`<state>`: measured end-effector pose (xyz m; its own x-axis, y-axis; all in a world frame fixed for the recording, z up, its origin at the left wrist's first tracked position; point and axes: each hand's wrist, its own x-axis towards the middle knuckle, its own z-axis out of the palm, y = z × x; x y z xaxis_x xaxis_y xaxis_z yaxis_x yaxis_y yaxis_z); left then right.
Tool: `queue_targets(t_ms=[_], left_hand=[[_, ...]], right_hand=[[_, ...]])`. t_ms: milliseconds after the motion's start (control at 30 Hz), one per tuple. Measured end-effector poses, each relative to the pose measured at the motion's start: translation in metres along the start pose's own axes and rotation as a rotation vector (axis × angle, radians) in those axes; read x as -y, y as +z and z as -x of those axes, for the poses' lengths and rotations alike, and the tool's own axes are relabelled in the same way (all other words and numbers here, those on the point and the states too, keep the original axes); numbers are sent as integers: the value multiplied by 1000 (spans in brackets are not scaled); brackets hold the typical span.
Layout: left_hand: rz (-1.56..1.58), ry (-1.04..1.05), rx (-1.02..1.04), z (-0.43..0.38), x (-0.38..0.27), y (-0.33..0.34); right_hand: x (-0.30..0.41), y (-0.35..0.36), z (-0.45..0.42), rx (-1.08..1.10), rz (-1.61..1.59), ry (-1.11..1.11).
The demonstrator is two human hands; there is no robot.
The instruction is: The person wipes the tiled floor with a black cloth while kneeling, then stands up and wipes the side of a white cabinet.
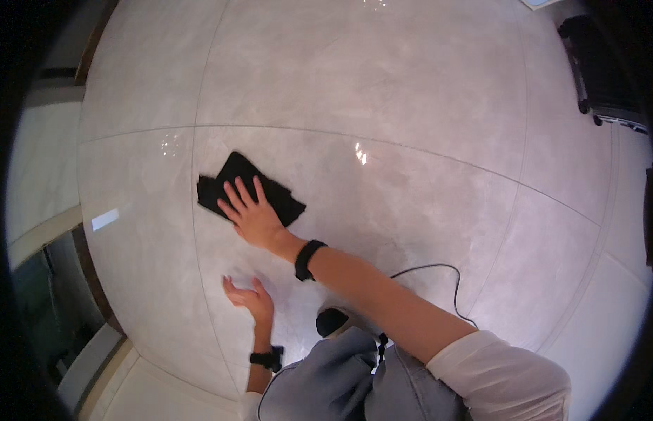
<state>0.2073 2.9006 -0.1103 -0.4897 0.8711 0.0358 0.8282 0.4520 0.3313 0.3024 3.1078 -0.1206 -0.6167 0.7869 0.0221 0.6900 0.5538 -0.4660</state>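
A black cloth (237,171), folded unevenly, lies flat on the glossy tiled floor (358,210). My right hand (253,213) rests palm down on the cloth with its fingers spread, a black band around that wrist. Lower in the view, my left hand (250,300) is held apart from the cloth, its fingers apart and nothing in it; that wrist also bears a black band with a small device. The underside of my right palm is hidden.
A thin black cable (455,279) curves across the floor beside my right arm. At the upper right stands a black wheeled object (602,68). Pale wall (595,310) edges the floor at right. My knees and a dark shoe tip (330,321) are below.
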Motion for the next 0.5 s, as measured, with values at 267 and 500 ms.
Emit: queue_targets(t_ms=[267, 500], left_hand=[[-60, 49, -87, -208, -75, 53], [-208, 96, 291, -221, -114, 91]], right_hand=[[-101, -54, -27, -39, 92, -12], [-312, -151, 137, -313, 484, 801]])
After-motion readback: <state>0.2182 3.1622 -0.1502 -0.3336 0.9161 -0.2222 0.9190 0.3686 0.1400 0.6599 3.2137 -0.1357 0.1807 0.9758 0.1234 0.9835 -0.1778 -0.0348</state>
